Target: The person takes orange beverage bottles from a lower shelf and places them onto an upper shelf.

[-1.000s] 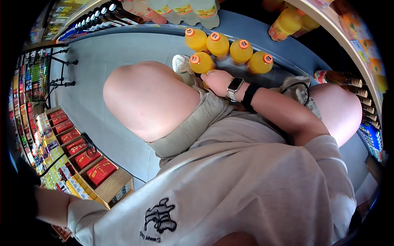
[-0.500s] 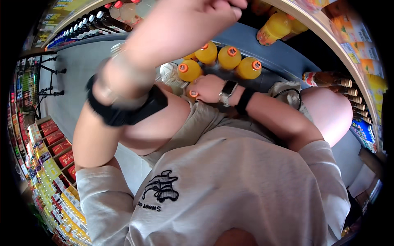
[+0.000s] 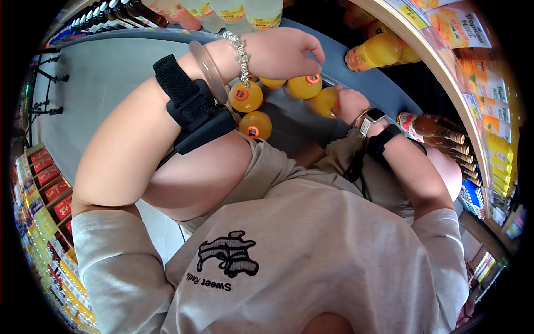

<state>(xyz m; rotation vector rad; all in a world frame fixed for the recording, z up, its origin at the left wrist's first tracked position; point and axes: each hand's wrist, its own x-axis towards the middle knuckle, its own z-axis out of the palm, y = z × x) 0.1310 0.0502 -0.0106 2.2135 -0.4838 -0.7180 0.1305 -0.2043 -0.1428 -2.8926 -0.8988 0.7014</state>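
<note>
Between my knees, several orange-juice bottles with orange caps stand on a dark grey surface (image 3: 283, 119). My right hand (image 3: 351, 106) has its fingers closed around the upper part of the rightmost juice bottle (image 3: 322, 103), which is tilted and slightly blurred. Over the far bottles hovers my left hand (image 3: 289, 53), fingers loosely curved and apart, with nothing visible in it. Just below its fingertips is another juice bottle (image 3: 303, 89); whether they touch I cannot tell. Two more, a left bottle (image 3: 246, 103) and a near-left bottle (image 3: 258, 119), stand by my left knee.
A grey shelf ledge (image 3: 334, 50) runs behind the bottles, with more orange-juice bottles (image 3: 370, 54) on it at the right. Pale drink bottles (image 3: 228, 14) line the far left shelf. Brown bottles (image 3: 434, 127) lie by my right knee. A curved shelf edge (image 3: 445, 67) overhangs on the right.
My left hand has come down from the far shelf toward the bottles. My right hand has left the near-left bottle and moved right, taking hold of the rightmost one.
</note>
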